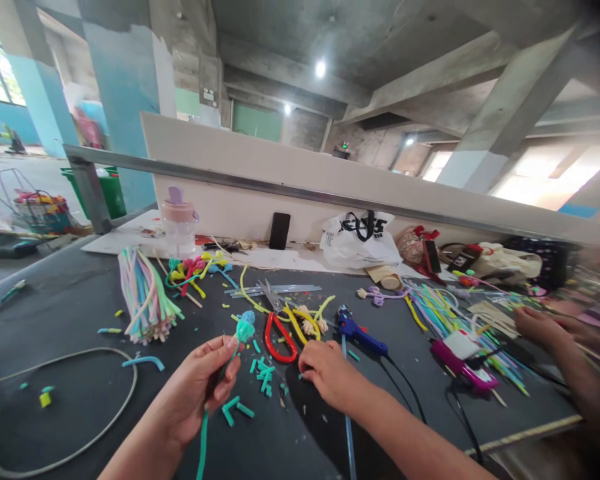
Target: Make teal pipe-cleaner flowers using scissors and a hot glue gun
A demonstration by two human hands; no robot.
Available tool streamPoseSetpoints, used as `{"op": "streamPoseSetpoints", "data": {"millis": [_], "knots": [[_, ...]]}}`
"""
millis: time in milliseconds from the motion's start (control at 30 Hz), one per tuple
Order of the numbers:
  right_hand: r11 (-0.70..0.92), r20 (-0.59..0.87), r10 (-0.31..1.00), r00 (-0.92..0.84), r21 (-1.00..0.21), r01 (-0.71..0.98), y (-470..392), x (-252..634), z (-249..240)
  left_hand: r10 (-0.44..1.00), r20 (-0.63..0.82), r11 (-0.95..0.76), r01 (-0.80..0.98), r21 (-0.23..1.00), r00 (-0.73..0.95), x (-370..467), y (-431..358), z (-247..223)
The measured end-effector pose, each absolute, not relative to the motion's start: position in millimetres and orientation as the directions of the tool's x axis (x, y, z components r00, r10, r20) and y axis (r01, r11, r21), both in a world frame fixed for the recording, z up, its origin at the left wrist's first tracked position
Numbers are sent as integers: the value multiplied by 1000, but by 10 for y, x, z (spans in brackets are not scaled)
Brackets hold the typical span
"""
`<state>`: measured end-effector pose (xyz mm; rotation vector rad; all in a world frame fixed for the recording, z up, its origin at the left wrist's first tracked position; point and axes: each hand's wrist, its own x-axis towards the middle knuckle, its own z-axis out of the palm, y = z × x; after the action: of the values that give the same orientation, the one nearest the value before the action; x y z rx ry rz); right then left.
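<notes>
My left hand is closed on the stem of a pipe-cleaner flower, teal with a light blue top. Its teal stem hangs below the fist. To the right, my right hand is low over the dark table with fingers curled in; whatever is at its fingertips is too small to make out. Between the hands lie short cut teal pieces and red-handled scissors, blades pointing away. Beyond my right hand are yellow pipe cleaners and a blue glue gun with its cord.
A pipe-cleaner bundle and a lidded bottle stand left. A phone leans on the back panel beside a white bag. At right are a magenta glue gun, loose pipe cleaners and another person's hands. A grey cable loops at left.
</notes>
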<state>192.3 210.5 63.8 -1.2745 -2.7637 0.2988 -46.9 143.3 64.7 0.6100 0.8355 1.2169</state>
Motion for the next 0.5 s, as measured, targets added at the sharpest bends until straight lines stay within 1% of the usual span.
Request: {"op": "streamPoseSetpoints", "data": {"millis": [67, 133, 267, 367, 433, 500], "knots": [[636, -11, 758, -652, -205, 744, 2102, 1928, 672, 968, -221, 250, -571, 782, 120, -463, 1429, 653], [614, 2, 774, -633, -247, 750, 2076, 1902, 760, 971, -213, 238, -577, 782, 112, -461, 1421, 661], [550, 102, 815, -570, -443, 708, 1998, 1727, 1057, 970, -220, 241, -556, 796, 105, -459, 1412, 669], [534, 168, 827, -537, -533, 656, 1947, 1562, 1265, 969, -226, 243, -546, 802, 98, -454, 1417, 670], [575, 198, 802, -563, -508, 641, 1920, 1475, 1352, 968, -230, 248, -537, 806, 101, -452, 1418, 672], [656, 250, 748, -615, -416, 630, 1901, 1411, 1398, 967, -232, 250, -521, 816, 101, -452, 1413, 676]]}}
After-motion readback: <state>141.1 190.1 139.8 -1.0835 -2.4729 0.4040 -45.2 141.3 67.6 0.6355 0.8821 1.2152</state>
